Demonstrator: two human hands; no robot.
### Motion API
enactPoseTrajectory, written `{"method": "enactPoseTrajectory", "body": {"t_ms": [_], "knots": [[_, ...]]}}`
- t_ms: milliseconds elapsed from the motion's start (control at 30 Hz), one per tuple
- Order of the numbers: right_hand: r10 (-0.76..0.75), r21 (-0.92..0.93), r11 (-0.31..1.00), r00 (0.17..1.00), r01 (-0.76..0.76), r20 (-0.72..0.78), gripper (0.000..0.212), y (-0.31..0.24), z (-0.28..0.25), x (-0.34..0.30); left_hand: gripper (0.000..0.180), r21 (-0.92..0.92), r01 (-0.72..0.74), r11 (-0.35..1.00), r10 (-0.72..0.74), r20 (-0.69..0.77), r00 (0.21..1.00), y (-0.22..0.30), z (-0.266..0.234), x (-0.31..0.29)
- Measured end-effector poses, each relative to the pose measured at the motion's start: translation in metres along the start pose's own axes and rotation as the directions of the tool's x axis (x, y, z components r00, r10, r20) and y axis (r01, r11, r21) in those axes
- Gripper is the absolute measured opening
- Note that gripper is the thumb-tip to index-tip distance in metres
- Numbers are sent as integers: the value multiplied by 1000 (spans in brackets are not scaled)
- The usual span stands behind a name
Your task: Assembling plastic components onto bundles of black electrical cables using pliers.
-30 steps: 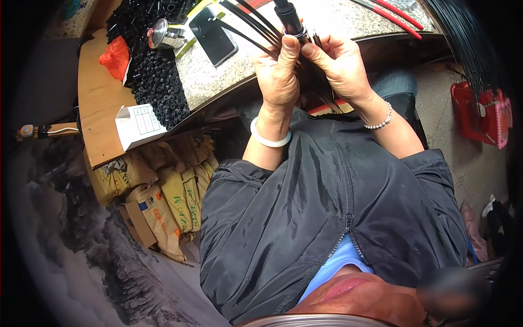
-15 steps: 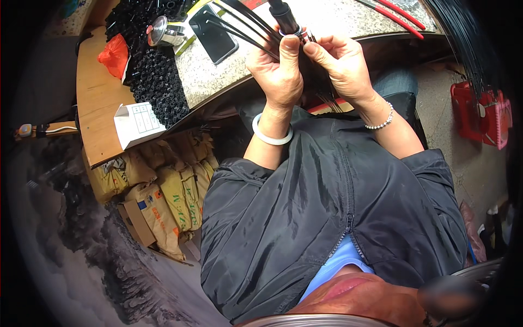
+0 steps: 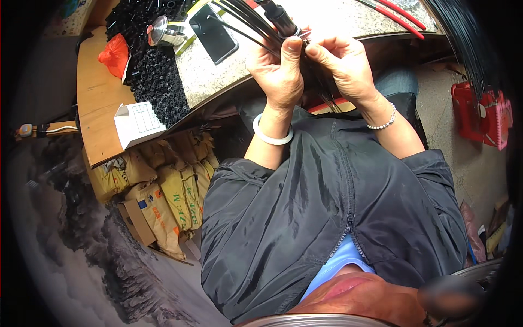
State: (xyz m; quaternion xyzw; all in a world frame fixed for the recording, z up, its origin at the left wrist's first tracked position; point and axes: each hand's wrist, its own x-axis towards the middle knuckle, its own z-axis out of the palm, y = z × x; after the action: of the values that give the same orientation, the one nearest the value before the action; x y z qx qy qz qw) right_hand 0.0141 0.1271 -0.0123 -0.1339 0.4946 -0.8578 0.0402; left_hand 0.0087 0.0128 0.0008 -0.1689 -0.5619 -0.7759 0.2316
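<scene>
Beyond the dark jacket (image 3: 283, 218), the left hand (image 3: 280, 79) was curled, its thumb pressed against the lower end of a black cylinder (image 3: 280, 22), and thin black strips (image 3: 251, 18) were fanned out on its left. The right hand (image 3: 343, 61) was held just beside it, thumb and forefinger nearly together; whether anything was pinched there could not be told. Both were raised at the near edge of the speckled tabletop (image 3: 207, 82), which was stretched between the phone (image 3: 214, 34) and the red-handled tool (image 3: 400, 23)
</scene>
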Motion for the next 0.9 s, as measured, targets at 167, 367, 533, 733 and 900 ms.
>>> {"method": "enactPoseTrajectory", "body": {"t_ms": [167, 367, 533, 733, 900], "knots": [[79, 138, 987, 995, -88, 67, 11, -3, -1, 6, 35, -1, 17, 1000, -17, -7, 1000, -2, 1, -3], [63, 170, 983, 998, -66, 20, 9, 0, -1, 7, 39, -29, 36, 999, -36, 20, 999, -6, 2, -3], [57, 312, 945, 990, -95, 127, 17, 15, -16, 7, 43, -119, 123, 985, -117, 55, 992, -4, 3, -2], [174, 355, 915, 982, -191, 80, 10, 9, -6, 9, 44, -194, 209, 959, -189, 114, 975, 0, 0, -5], [132, 408, 891, 973, -200, 188, 11, 8, -12, 16, 46, -185, 221, 958, -207, 90, 974, -6, -4, -6]]}}
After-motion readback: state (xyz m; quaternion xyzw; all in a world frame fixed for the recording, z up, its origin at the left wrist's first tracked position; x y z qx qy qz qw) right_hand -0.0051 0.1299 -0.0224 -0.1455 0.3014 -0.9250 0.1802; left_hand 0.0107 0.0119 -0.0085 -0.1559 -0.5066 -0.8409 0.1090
